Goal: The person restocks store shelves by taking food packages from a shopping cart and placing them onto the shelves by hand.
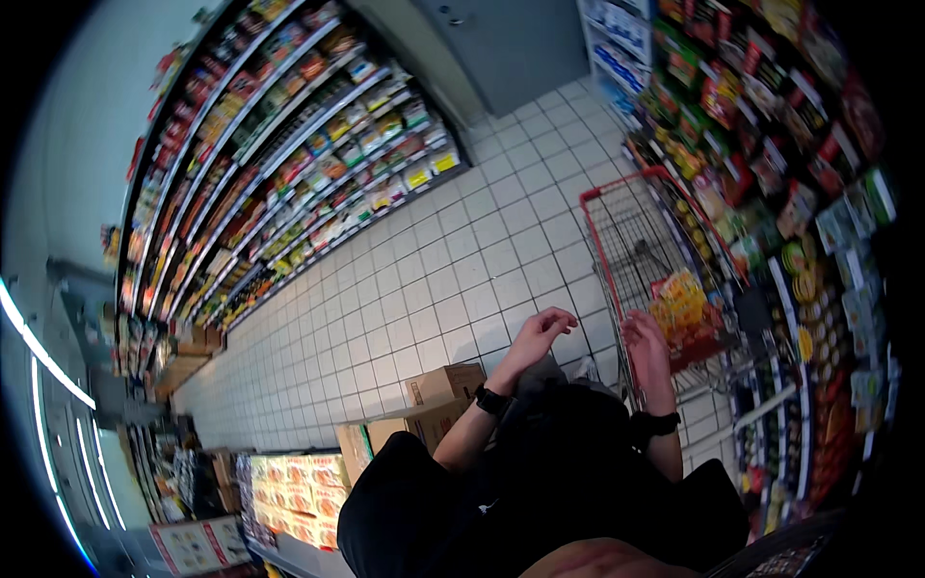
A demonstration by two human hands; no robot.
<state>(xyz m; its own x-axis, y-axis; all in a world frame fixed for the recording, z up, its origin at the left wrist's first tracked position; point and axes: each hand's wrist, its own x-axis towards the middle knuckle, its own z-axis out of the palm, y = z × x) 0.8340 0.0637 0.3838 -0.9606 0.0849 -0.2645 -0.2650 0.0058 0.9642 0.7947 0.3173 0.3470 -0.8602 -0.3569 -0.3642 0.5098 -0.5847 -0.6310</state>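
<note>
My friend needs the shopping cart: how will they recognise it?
Find the packed shelves on the right. Beside them, on the tiled floor by the person's right hand, stands the shopping cart. Its red-rimmed wire mesh sets it apart.

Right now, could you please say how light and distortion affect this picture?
In the head view, the left shelves bow and the corners go black; in the head view, the ceiling lights glare white, the stacked boxes look overbright and the black shirt loses most detail; still in the head view, the left hand and right hand are readable.
</note>
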